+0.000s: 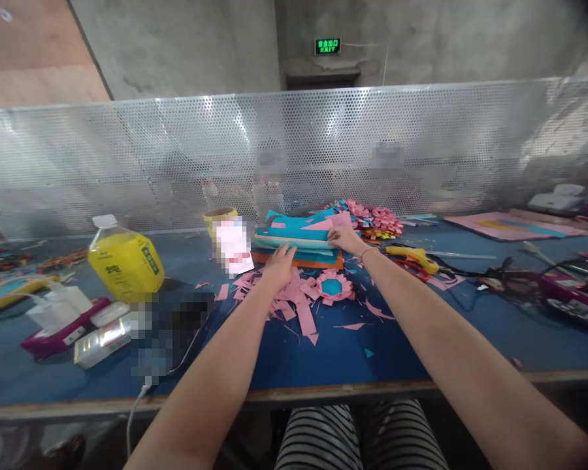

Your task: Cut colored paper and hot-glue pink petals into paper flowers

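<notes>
A stack of coloured paper sheets (298,226), mostly blue with some pink and an orange sheet under it, lies on the table in front of me. My right hand (343,239) has its fingers closed on the right end of a curled light blue sheet (308,244) at the stack's front. At the left part of that same sheet rests my left hand (280,261), fingers stretched and slightly apart. Just nearer to me is a pink paper flower with a blue centre (332,286). Pink paper strips (304,313) are scattered around and below my left hand.
A heap of pink paper flowers (372,219) sits behind on the right, with a yellow-handled tool (414,258) in front. On the left are a bottle of yellow liquid (125,261), a purple power strip (68,329) and a roll of tape (220,215). A perforated metal screen (176,156) borders the back.
</notes>
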`<action>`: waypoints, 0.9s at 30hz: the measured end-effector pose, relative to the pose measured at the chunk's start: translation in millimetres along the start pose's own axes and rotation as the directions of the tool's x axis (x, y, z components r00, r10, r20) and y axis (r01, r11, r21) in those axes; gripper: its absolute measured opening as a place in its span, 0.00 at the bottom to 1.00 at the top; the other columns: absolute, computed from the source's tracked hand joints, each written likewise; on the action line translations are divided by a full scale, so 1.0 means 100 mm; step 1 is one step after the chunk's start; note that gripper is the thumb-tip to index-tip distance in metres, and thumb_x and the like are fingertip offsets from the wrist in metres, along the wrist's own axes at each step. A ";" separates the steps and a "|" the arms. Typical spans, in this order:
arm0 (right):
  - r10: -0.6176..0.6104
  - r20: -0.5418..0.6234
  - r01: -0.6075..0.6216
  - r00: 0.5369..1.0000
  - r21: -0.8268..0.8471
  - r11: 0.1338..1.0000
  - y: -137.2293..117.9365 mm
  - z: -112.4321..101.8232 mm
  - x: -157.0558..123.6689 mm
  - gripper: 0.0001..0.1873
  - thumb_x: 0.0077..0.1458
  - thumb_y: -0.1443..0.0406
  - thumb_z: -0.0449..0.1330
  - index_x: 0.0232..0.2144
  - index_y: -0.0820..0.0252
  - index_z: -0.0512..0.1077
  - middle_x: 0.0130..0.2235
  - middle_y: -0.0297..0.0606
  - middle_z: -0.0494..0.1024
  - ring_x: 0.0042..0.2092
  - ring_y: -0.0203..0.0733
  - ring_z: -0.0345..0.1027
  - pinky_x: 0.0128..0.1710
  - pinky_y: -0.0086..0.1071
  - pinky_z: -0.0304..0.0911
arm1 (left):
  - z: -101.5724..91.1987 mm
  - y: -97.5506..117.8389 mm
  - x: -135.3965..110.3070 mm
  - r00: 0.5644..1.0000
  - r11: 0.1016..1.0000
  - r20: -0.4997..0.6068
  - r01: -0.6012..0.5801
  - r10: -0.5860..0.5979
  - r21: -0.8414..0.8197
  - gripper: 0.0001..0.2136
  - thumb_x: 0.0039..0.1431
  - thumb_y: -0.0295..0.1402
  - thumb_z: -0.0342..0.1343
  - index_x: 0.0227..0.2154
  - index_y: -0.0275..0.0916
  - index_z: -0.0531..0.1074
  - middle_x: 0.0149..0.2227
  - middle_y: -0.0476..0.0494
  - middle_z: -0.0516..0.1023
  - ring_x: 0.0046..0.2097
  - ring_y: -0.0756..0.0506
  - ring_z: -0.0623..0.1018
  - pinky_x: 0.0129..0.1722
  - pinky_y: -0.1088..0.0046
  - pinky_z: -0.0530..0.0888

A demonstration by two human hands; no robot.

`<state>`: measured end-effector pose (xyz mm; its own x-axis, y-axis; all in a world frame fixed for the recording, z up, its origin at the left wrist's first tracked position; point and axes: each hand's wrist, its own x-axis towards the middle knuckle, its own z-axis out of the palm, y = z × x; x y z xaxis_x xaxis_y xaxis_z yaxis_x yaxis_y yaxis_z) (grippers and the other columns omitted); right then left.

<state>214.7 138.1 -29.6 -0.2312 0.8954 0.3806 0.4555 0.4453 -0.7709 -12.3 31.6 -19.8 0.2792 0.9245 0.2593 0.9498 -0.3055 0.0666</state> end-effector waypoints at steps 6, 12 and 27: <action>0.030 0.013 -0.031 0.999 0.104 0.994 0.02 -0.01 -0.02 0.10 0.31 0.74 0.64 0.22 0.63 0.68 0.20 0.31 0.71 0.24 0.32 0.65 0.25 0.26 0.65 | 0.05 0.00 0.03 0.990 1.000 0.140 0.009 -0.009 -0.004 0.24 0.57 0.30 0.40 0.58 0.35 0.51 0.62 0.39 0.49 0.62 0.42 0.51 0.59 0.63 0.53; 0.042 0.017 -0.044 0.999 0.176 0.983 0.04 -0.02 -0.03 0.07 0.34 0.69 0.63 0.21 0.63 0.69 0.19 0.31 0.70 0.23 0.33 0.64 0.26 0.28 0.64 | 0.03 0.03 0.01 0.978 0.998 0.202 0.052 -0.046 -0.025 0.24 0.59 0.31 0.36 0.59 0.33 0.49 0.62 0.37 0.52 0.61 0.43 0.54 0.58 0.64 0.54; -0.162 -0.096 0.156 0.982 -0.062 0.986 0.02 0.03 -0.09 0.03 0.40 0.69 0.56 0.22 0.63 0.70 0.24 0.34 0.72 0.28 0.36 0.64 0.31 0.30 0.61 | -0.01 0.06 -0.01 0.989 0.999 0.139 0.049 -0.047 -0.012 0.25 0.58 0.31 0.40 0.59 0.34 0.49 0.58 0.35 0.59 0.57 0.41 0.62 0.54 0.66 0.60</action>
<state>215.3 131.0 -36.4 -0.2185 0.8079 0.5474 0.4665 0.5792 -0.6686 -7.0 28.5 -18.5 0.2516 0.9605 0.1192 0.9606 -0.2629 0.0904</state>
